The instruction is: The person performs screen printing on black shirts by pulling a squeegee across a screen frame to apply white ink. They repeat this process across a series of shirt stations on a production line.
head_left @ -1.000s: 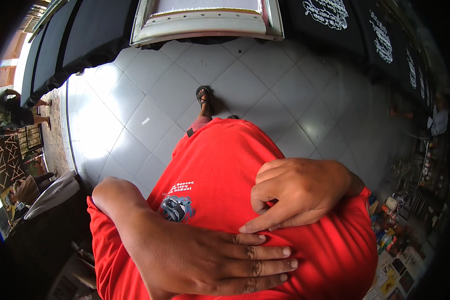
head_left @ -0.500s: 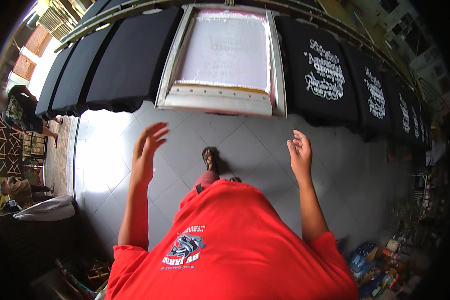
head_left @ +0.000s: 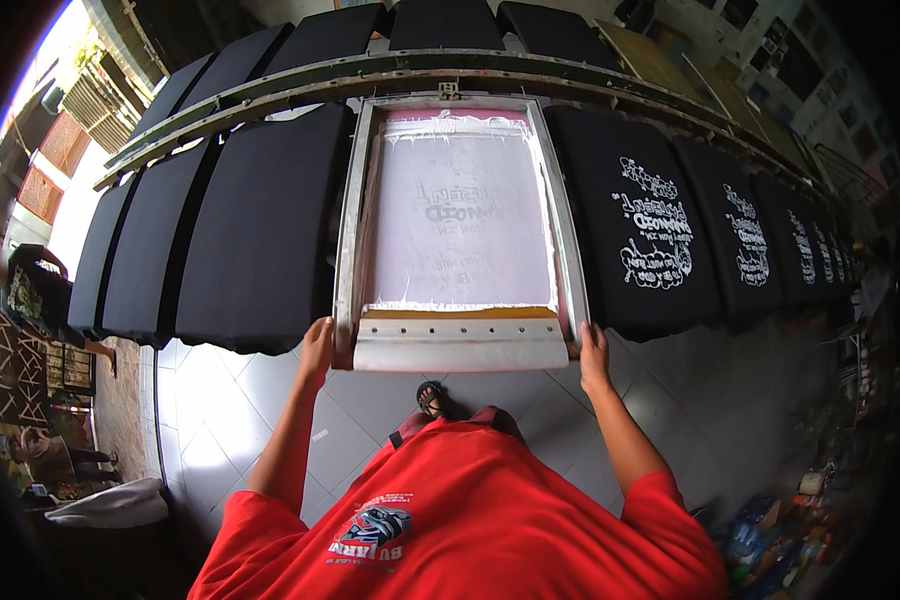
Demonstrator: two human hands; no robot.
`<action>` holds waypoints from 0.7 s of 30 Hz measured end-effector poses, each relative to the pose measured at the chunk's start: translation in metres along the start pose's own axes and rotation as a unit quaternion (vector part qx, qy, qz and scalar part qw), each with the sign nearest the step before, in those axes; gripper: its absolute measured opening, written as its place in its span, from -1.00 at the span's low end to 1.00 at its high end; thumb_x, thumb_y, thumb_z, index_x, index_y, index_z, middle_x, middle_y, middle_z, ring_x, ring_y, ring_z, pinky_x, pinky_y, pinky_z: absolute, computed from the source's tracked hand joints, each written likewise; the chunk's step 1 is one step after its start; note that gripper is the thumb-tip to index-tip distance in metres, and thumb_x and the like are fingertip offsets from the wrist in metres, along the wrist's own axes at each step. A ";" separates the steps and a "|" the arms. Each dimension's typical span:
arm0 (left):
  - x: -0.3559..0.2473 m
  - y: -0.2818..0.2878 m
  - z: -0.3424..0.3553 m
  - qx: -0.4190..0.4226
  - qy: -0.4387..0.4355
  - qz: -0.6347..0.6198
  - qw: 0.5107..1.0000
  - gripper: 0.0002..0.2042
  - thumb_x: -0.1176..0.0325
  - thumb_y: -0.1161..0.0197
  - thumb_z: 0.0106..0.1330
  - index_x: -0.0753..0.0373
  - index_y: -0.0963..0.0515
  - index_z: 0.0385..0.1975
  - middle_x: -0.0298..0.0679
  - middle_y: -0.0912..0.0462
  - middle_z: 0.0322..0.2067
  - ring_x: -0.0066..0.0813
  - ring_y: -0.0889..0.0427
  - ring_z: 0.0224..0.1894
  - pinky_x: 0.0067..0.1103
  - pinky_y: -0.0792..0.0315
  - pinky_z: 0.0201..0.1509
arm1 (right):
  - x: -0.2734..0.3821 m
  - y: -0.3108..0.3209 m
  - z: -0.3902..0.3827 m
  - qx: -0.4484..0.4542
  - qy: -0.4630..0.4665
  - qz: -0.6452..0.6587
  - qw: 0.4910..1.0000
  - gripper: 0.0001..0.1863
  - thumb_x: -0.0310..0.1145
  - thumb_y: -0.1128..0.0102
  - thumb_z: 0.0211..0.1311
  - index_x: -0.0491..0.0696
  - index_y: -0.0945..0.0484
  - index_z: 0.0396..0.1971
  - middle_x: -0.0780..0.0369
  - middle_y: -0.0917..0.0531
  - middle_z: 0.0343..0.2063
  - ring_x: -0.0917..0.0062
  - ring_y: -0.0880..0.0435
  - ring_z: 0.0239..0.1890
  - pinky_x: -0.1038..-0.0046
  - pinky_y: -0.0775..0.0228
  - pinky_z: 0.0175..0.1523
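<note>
A screen printing frame with a pale mesh and white ink round its margins lies before me, over the row of black shirts. Across its near end rests a wide metal squeegee. At the near left corner, my left hand is closed on the frame's edge. My right hand grips the opposite near corner, fingers against the outer side. Whatever lies beneath the frame is hidden by it.
Plain black shirts on boards line the left; black shirts with white prints line the right. A metal rail runs behind, with more black shirts beyond. Two people are at far left. Clutter sits at lower right.
Both hands have come forward from open air and taken hold of the frame's near corners. The view has tilted up, so the frame and shirts sit lower in the picture.
</note>
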State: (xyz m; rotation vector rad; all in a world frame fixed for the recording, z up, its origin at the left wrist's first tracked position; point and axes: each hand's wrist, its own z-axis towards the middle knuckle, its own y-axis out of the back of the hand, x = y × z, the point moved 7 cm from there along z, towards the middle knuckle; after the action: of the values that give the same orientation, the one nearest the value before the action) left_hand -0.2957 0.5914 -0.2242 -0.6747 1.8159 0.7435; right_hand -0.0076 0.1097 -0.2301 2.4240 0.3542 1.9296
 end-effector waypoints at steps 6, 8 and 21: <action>-0.005 -0.020 0.013 -0.004 -0.015 -0.002 1.000 -0.70 0.21 0.02 0.53 0.30 -0.50 -0.35 -0.43 -0.51 -0.46 -0.69 -0.39 -0.37 -0.64 -0.35 -0.26 | -0.021 0.007 0.004 -0.060 0.005 0.015 0.998 -0.62 -0.15 -0.07 0.45 -0.20 -0.54 -0.06 0.27 -0.60 -0.15 0.61 -0.50 -0.05 0.53 -0.28 0.11; -0.002 -0.020 0.014 0.003 -0.013 -0.018 1.000 -0.71 0.22 0.02 0.54 0.28 -0.49 -0.37 -0.45 -0.48 -0.49 -0.71 -0.35 -0.41 -0.67 -0.33 -0.31 | -0.023 0.005 0.005 -0.061 0.003 0.014 0.998 -0.62 -0.15 -0.07 0.45 -0.20 -0.54 -0.06 0.27 -0.60 -0.16 0.60 -0.50 -0.05 0.53 -0.28 0.10; -0.012 -0.011 -0.015 0.046 0.044 -0.105 0.992 -0.69 0.14 0.08 0.56 0.25 -0.48 -0.23 -0.48 -0.38 -0.45 -0.74 -0.28 -0.39 -0.66 -0.28 -0.34 | 0.121 -0.035 -0.080 0.075 0.416 -0.407 0.810 -0.41 -0.07 -0.22 0.26 -0.09 -0.42 0.20 0.03 -0.44 0.17 0.19 -0.45 0.18 0.18 -0.26 0.27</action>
State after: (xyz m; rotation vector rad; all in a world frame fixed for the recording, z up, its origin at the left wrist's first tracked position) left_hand -0.2924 0.5737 -0.2100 -0.8334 1.8134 0.4931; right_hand -0.0652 0.1571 -0.1010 0.9349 1.3148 2.3234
